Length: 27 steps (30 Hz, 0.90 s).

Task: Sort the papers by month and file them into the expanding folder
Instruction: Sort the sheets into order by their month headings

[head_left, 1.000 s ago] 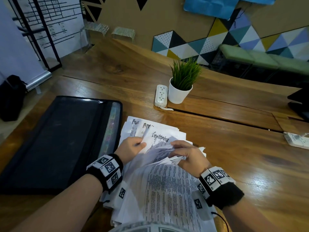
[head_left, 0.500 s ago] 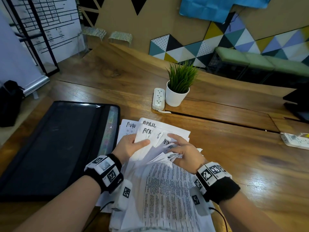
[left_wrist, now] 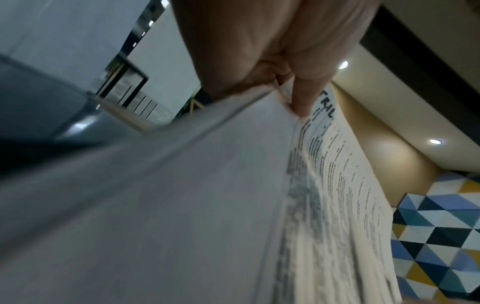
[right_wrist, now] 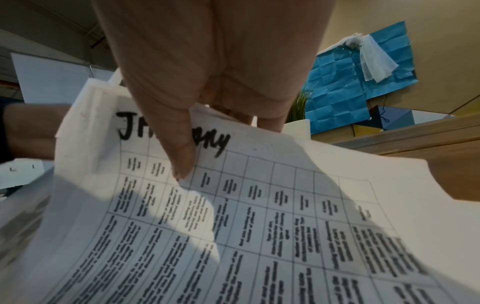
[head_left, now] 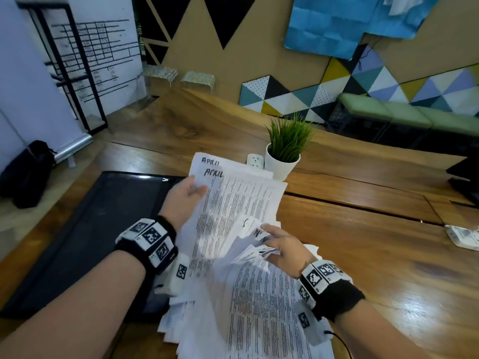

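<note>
Pinching at the left thumb (left_wrist: 302,98): left hand (head_left: 185,200) grasps a small bundle of April sheets (head_left: 241,193) by their left edge, thumb on top, other fingers hidden behind; bundle lifted clear of the pile, tilted up, "APRIL" handwritten at the top of two sheets. Right hand (head_left: 283,251) grasps the top edge of a sheet marked January (right_wrist: 233,216) in the right wrist view, thumb (right_wrist: 179,156) pressed over the handwritten word, fingers behind the page. Both over the loose paper pile (head_left: 259,307) spread on the wooden table (head_left: 375,255). Expanding folder (head_left: 85,237), black, lies flat on the table just left of the pile, under the left forearm. Potted plant (head_left: 285,151) and power strip (head_left: 255,161) sit behind the lifted sheets
</note>
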Tool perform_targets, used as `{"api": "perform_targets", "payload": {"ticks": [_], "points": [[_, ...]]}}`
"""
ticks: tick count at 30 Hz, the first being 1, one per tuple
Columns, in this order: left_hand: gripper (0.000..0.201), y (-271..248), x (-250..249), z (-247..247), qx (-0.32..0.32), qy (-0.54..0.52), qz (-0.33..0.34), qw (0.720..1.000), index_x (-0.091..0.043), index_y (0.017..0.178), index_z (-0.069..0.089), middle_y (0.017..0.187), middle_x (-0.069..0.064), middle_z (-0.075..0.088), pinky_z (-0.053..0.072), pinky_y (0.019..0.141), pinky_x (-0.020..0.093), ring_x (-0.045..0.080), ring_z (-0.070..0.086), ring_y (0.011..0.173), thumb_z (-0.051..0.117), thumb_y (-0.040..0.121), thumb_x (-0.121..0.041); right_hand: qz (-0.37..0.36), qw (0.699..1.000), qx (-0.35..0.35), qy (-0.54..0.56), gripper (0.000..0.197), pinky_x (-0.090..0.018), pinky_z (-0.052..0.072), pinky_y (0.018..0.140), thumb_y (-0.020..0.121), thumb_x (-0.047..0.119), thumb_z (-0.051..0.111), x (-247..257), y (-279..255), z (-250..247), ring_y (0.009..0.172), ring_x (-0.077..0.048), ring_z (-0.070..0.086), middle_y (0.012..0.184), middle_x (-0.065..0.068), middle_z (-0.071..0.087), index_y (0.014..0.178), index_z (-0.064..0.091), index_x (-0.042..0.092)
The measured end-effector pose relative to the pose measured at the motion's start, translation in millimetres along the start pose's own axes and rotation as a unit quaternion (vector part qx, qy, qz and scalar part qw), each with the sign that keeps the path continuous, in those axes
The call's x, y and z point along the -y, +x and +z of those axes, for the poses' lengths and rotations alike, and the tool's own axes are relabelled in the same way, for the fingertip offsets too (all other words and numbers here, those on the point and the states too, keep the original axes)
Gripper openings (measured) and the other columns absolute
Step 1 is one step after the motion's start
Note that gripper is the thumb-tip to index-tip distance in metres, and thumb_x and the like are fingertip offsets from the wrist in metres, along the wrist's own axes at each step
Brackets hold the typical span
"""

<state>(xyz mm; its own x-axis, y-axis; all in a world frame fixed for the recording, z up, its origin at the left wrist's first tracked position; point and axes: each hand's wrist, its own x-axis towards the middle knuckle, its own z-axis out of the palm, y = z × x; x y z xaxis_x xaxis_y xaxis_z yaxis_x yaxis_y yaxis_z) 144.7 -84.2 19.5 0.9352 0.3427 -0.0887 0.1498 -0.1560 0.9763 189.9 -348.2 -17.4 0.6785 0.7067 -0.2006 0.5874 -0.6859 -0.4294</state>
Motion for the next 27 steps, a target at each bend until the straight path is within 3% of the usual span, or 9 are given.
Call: {"api": "perform_targets", "payload": {"ticks": [4, 7, 10, 12, 15, 17, 19, 22, 27], "points": [[0.019, 7.7, -49.0, -20.9, -0.033, 0.026, 0.101, 0.994, -0.011, 0.109, 0.060, 0.104, 0.000, 0.071, 0.055, 0.082, 0.040, 0.018, 0.068, 0.095, 0.051, 0.097, -0.023, 0.032, 0.997, -0.050, -0.054, 0.029, -0.033, 0.006, 0.115, 0.089, 0.016, 0.056, 0.6, 3.4, 1.9, 0.142, -0.026, 0.004, 0.154, -0.004, 0.005, 0.118, 0.061, 0.017], [0.023, 10.9, -79.9, -30.9, -0.090, 0.047, 0.171, 0.980, -0.005, 0.110, 0.060, 0.109, 0.011, 0.068, 0.052, 0.088, 0.050, 0.027, 0.065, 0.099, 0.052, 0.096, -0.022, 0.025, 0.993, -0.101, -0.056, 0.025, -0.056, 0.029, 0.106, 0.081, 0.006, 0.063, -0.8, -0.8, -1.1, 0.130, -0.039, 0.032, 0.141, -0.017, 0.038, 0.105, 0.066, 0.013], [0.025, 7.3, -108.5, -33.2, -0.118, 0.006, 0.224, 0.967, -0.002, 0.115, 0.059, 0.114, 0.014, 0.066, 0.053, 0.089, 0.036, 0.011, 0.065, 0.098, 0.049, 0.098, -0.017, 0.025, 0.995, -0.092, -0.033, 0.025, -0.045, 0.043, 0.093, 0.086, 0.006, 0.055, 4.3, -19.8, -20.5, 0.107, -0.024, 0.053, 0.113, -0.004, 0.061, 0.108, 0.064, 0.016], [0.030, 10.6, -118.3, -33.1, -0.140, 0.002, 0.242, 0.960, 0.005, 0.117, 0.057, 0.103, 0.019, 0.066, 0.052, 0.072, 0.014, -0.007, 0.059, 0.073, 0.048, 0.099, -0.018, 0.018, 0.996, -0.082, -0.026, 0.027, -0.035, 0.045, 0.094, 0.089, 0.007, 0.054, 9.0, -36.7, -38.3, 0.103, -0.016, 0.057, 0.110, 0.002, 0.064, 0.113, 0.063, 0.017], [0.034, 17.9, -121.1, -28.9, -0.163, -0.022, 0.237, 0.958, 0.009, 0.119, 0.054, 0.105, 0.027, 0.062, 0.039, 0.051, 0.006, 0.003, 0.054, 0.059, 0.049, 0.099, -0.017, 0.004, 0.996, -0.092, 0.012, 0.028, -0.012, 0.046, 0.084, 0.088, 0.006, 0.057, 21.0, -64.8, -64.6, 0.096, -0.004, 0.058, 0.108, 0.008, 0.063, 0.114, 0.063, 0.017], [0.034, 20.4, -121.0, -25.0, -0.176, -0.045, 0.231, 0.956, 0.012, 0.118, 0.053, 0.116, 0.032, 0.058, 0.037, 0.052, 0.005, -0.007, 0.055, 0.056, 0.049, 0.099, -0.016, 0.006, 0.995, -0.097, 0.031, 0.031, 0.003, 0.039, 0.069, 0.086, 0.005, 0.059, 28.1, -82.8, -79.8, 0.084, 0.014, 0.054, 0.103, 0.015, 0.062, 0.112, 0.064, 0.021], [0.031, 22.9, -118.3, -21.4, -0.189, -0.065, 0.215, 0.956, 0.005, 0.120, 0.055, 0.116, 0.022, 0.063, 0.044, 0.058, 0.006, -0.007, 0.062, 0.072, 0.049, 0.099, -0.017, 0.010, 0.995, -0.091, 0.033, 0.031, 0.005, 0.037, 0.068, 0.085, 0.005, 0.060, 33.5, -97.3, -92.9, 0.082, 0.025, 0.051, 0.098, 0.021, 0.060, 0.109, 0.065, 0.024], [0.028, 19.1, -105.9, -5.7, -0.161, -0.052, 0.179, 0.969, 0.001, 0.119, 0.057, 0.109, 0.002, 0.064, 0.048, 0.070, 0.009, 0.008, 0.063, 0.089, 0.049, 0.098, -0.016, 0.037, 0.997, -0.062, 0.013, 0.020, -0.013, 0.050, 0.075, 0.086, 0.015, 0.061, 41.5, -111.4, -110.8, 0.084, 0.002, 0.063, 0.097, 0.014, 0.068, 0.102, 0.068, 0.024], [0.021, 8.9, -45.7, 34.8, -0.047, -0.026, 0.077, 0.996, -0.008, 0.115, 0.059, 0.109, 0.003, 0.064, 0.048, 0.083, 0.030, 0.019, 0.060, 0.099, 0.051, 0.098, -0.016, 0.085, 0.995, -0.030, 0.044, 0.012, -0.009, 0.046, 0.065, 0.081, 0.024, 0.067, 55.5, -104.9, -141.7, 0.069, 0.012, 0.060, 0.076, 0.023, 0.068, 0.082, 0.063, 0.036]]}}
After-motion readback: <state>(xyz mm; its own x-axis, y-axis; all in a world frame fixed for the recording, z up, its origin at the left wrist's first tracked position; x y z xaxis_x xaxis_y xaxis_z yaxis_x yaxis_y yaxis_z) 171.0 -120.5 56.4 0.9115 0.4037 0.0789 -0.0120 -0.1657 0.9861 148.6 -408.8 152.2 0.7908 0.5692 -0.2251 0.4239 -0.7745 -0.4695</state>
